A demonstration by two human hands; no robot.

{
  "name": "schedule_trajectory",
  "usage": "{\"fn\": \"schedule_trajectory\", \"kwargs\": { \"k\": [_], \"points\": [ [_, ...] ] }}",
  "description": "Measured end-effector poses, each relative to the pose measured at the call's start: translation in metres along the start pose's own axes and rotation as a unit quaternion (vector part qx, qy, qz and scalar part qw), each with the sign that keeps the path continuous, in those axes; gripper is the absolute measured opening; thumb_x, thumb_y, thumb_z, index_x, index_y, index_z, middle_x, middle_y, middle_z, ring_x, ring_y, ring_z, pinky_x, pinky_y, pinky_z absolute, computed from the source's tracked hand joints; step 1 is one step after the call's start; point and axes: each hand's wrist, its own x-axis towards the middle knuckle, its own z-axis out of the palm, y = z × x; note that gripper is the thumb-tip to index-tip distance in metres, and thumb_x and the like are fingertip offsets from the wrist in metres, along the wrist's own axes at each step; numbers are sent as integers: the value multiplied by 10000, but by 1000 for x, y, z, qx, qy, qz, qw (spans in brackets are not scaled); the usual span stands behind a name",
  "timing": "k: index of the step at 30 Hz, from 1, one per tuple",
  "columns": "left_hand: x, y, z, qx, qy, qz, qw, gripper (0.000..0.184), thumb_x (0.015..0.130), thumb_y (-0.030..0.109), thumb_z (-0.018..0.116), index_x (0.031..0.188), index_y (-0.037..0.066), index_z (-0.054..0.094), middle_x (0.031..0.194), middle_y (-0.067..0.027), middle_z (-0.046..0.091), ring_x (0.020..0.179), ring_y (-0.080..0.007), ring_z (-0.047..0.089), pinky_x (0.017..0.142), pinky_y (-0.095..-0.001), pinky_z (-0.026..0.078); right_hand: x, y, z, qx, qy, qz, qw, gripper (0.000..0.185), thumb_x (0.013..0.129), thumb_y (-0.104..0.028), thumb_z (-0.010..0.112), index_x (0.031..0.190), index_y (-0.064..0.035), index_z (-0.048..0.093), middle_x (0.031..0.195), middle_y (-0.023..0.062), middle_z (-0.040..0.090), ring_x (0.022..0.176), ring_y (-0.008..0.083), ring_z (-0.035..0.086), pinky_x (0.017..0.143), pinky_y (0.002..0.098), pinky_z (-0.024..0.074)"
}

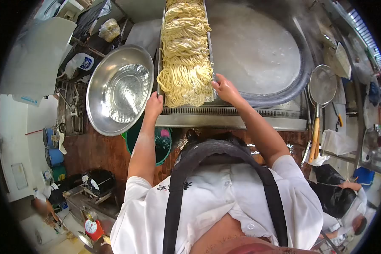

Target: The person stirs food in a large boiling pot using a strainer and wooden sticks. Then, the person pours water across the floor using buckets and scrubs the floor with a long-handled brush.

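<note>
A long metal tray (160,55) heaped with rows of pale yellow noodles (186,55) lies ahead of me, beside a large round vat (258,46) of cloudy, steaming liquid. My left hand (155,103) is closed on the tray's near left edge, close to the rim of a big steel basin (146,67). On the tray's right side, my right hand (225,88) grips the edge near the front corner, just left of the vat's dark rim. The fingers of both hands are partly hidden by the tray.
A wire strainer (323,86) with a wooden handle hangs right of the vat. Below the basin stands a green bucket (163,146). A red scale (93,228) is at lower left. Other people (355,216) are at the lower right and lower left edges.
</note>
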Motion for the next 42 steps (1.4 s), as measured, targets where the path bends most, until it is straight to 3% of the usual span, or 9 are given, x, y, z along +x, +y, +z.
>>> {"fn": "schedule_trajectory", "kwargs": {
  "k": [11,17,20,23,24,26,30,32,42],
  "points": [
    [11,-19,5,-79,-54,95,991,295,929,228,499,1066,-31,533,883,-330,625,857,-510,597,748,-584,459,27,6,23,-8,15,43,999,533,907,-204,585,1386,-26,437,1079,278,652,1039,439,610,902,482,482],
    [12,-25,9,-83,-79,92,989,409,949,267,520,1197,-58,517,988,-336,626,948,-497,601,812,-551,475,28,1,13,-36,-4,69,997,548,903,-206,602,1397,-35,436,1136,277,635,1093,420,591,931,466,470],
    [-1,-16,-5,-104,-94,57,989,503,953,319,548,1277,-60,486,1079,-337,617,1043,-482,586,876,-520,469,18,2,15,-122,31,32,991,518,907,-195,596,1370,-11,457,1131,271,627,1096,402,584,950,454,458],
    [-29,-11,-2,-137,36,23,990,562,944,286,599,1363,-51,433,897,-179,616,806,-365,598,781,-438,480,-26,-35,-6,-191,196,-139,952,502,911,-197,610,1361,-14,480,1124,234,645,1033,439,605,918,490,477],
    [-42,-10,-1,-173,99,23,980,541,939,250,618,1358,-43,439,818,-100,535,720,-269,522,736,-409,466,-46,-62,-19,-89,163,-160,969,408,909,-153,622,1291,-34,545,1145,199,627,1035,389,621,908,463,496],
    [-78,1,-2,-244,113,-8,963,527,940,239,613,1356,-35,441,830,-99,549,723,-253,534,729,-402,471,-73,-86,-39,111,-118,-116,980,344,892,-119,656,1220,-37,592,1103,160,625,1019,302,641,897,389,515],
    [-155,21,-4,-255,108,-59,959,502,929,187,615,1377,43,441,805,-82,562,734,-194,565,706,-332,475,-104,-69,-2,34,-245,-195,949,384,891,-115,659,1262,-57,580,1026,156,651,917,272,651,817,369,524],
    [-190,13,-2,-351,42,-97,930,538,915,187,631,1390,35,430,848,-83,573,743,-198,569,714,-331,477,-114,-63,17,86,-379,-104,915,395,884,-115,685,1263,-64,585,1037,141,654,928,242,646,833,358,521],
    [-324,-105,-15,-364,111,-225,897,505,941,185,614,1384,18,439,894,-47,585,713,-122,539,708,-292,474,-154,-198,107,32,-505,-208,837,385,894,-65,657,1264,-10,565,989,131,634,894,229,638,819,336,518]
  ]
}}
